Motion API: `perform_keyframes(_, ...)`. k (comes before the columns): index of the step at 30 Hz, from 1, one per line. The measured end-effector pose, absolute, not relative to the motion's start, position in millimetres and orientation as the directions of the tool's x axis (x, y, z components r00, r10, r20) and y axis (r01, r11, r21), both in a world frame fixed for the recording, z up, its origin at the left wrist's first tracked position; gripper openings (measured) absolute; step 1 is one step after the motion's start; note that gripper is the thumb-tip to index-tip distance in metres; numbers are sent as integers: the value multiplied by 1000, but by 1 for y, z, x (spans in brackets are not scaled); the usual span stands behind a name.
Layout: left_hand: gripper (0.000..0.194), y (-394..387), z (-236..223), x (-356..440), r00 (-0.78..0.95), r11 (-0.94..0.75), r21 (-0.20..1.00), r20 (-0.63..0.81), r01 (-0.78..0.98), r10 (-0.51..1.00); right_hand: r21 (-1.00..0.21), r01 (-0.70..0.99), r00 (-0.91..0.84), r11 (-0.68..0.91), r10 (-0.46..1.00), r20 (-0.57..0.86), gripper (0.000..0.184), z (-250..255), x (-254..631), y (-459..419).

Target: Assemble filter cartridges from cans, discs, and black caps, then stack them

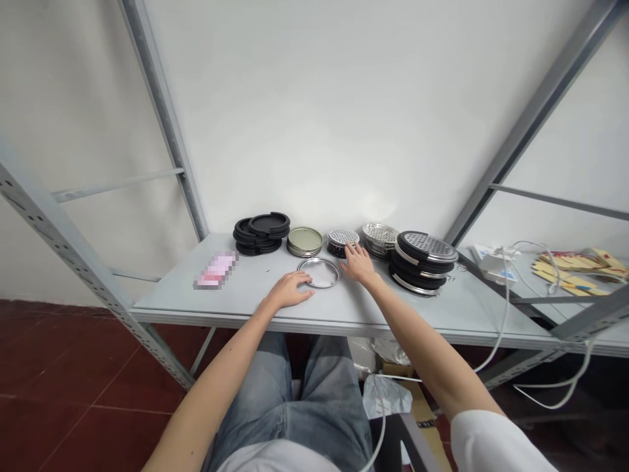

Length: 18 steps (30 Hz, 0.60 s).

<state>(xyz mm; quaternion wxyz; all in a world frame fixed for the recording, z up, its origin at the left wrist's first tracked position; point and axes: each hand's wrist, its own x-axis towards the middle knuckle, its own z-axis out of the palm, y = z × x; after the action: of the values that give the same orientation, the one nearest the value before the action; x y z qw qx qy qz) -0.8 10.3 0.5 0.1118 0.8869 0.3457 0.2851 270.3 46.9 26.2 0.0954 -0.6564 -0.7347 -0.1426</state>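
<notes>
Ring point(324, 287) lies flat on the desk point(255, 288), just beside your left hand point(291, 290). That hand is open, fingers lightly bent, fingertips at the ring's left rim; likely this steadies the ring without closing on it. Your right hand point(360, 265) reaches beyond the ring, fingers bent, tips at the near right side of the perforated discs point(343, 236). Whether it has pinched the top one, cannot tell.

Beyond your left hand, slightly left: black rims point(269, 224), piled unevenly. Between your hands, farther back: green discs point(305, 240), neatly stacked. Silver discs point(381, 233) sit just behind and right of your right hand; the tall stack point(425, 263), black and metal layers alternating, stands farther right. Sorting by kind in an arc probably keeps each pile in reach and the near space free for the ring. Left of your left hand, well apart: pink item point(216, 270), pixelated, identity unclear.
</notes>
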Motion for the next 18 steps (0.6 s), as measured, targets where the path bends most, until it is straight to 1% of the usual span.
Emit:
perform_keyframes(2,39,10,1,-1,590,-727,401,424,558,687,70,992,-119,101,933,339,61,22,274,47)
perform_keyframes(7,56,5,5,-1,559,-696,430,414,575,718,22,990,-137,139,916,378,62,15,280,51)
perform_keyframes(9,60,4,7,-1,557,-690,438,408,576,723,18,989,-142,147,912,385,61,14,281,53)
perform_keyframes(15,53,5,5,-1,557,-696,422,417,582,718,10,991,-127,134,911,392,61,15,276,55)
perform_keyframes(18,53,6,4,-1,554,-695,415,420,587,719,24,991,-129,131,894,429,61,16,274,54)
